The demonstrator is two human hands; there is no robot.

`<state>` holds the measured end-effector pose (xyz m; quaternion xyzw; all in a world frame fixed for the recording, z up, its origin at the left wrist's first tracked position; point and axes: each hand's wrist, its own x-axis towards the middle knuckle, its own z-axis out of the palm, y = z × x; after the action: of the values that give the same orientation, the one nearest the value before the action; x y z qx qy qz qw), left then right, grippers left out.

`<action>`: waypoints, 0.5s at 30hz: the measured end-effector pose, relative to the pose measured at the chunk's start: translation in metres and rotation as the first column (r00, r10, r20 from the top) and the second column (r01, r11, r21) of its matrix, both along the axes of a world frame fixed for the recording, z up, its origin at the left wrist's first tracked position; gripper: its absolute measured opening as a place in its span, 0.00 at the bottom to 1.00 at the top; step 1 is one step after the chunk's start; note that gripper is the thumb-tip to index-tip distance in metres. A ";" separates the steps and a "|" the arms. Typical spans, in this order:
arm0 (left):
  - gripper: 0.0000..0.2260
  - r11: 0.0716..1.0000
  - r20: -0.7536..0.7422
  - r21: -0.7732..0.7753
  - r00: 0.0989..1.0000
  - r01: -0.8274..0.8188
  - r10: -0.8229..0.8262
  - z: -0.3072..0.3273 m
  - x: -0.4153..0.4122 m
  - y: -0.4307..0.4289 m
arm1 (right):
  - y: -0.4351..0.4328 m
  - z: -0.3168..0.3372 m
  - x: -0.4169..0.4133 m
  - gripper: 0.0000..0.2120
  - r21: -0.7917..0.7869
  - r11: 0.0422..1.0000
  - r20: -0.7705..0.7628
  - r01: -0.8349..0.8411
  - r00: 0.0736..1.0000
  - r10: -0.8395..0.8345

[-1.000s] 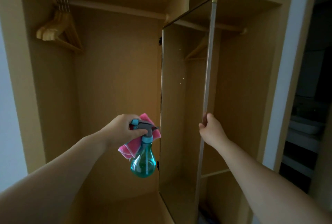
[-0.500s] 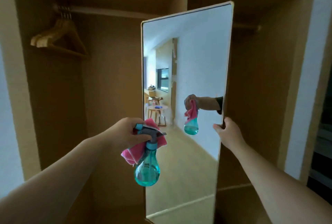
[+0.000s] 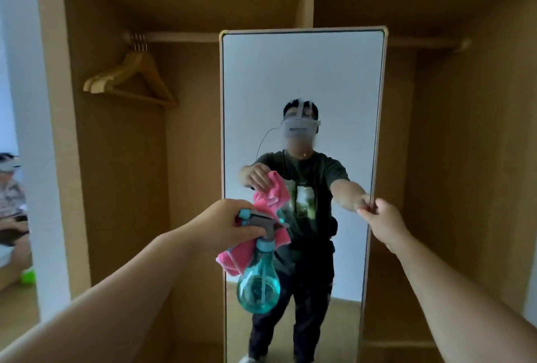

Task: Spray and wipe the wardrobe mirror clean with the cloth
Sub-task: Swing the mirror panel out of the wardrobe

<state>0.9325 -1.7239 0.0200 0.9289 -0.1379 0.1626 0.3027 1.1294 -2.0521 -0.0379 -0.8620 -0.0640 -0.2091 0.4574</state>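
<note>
While right grip (image 3: 383,223) pinches edge, mirror (image 3: 302,77) stands.

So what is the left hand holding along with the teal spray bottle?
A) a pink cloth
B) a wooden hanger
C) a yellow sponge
A: the left hand grips a soft pink cloth bunched together with the round teal plastic spray bottle.

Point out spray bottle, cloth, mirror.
spray bottle (image 3: 258,290), head view, teal body.
cloth (image 3: 232,259), head view, pink fold beside the bottle neck.
mirror (image 3: 302,71), head view, upper glass.
</note>
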 end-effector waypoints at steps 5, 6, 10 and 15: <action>0.06 1.000 -0.003 -0.009 1.000 0.010 -0.010 0.001 -0.001 -0.008 | -0.001 -0.004 0.023 0.13 0.007 1.000 -0.006 0.002 1.000 -0.002; 0.05 1.000 -0.003 -0.005 1.000 0.010 -0.010 0.001 -0.002 -0.009 | -0.001 -0.004 0.025 0.15 -0.004 1.000 -0.015 0.006 1.000 -0.006; 0.08 1.000 0.007 0.022 1.000 0.001 -0.001 0.003 -0.006 -0.012 | 0.001 -0.001 0.014 0.19 -0.076 0.996 -0.045 0.043 0.998 -0.046; 0.09 1.000 0.017 0.021 1.000 0.009 -0.010 0.004 -0.018 -0.009 | 0.019 0.013 -0.048 0.21 0.041 0.999 0.183 0.035 0.982 -0.041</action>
<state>0.9143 -1.7328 0.0240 0.9300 -0.1466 0.1674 0.2924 1.0816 -2.0333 -0.0249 -0.8313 -0.0856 -0.2977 0.4615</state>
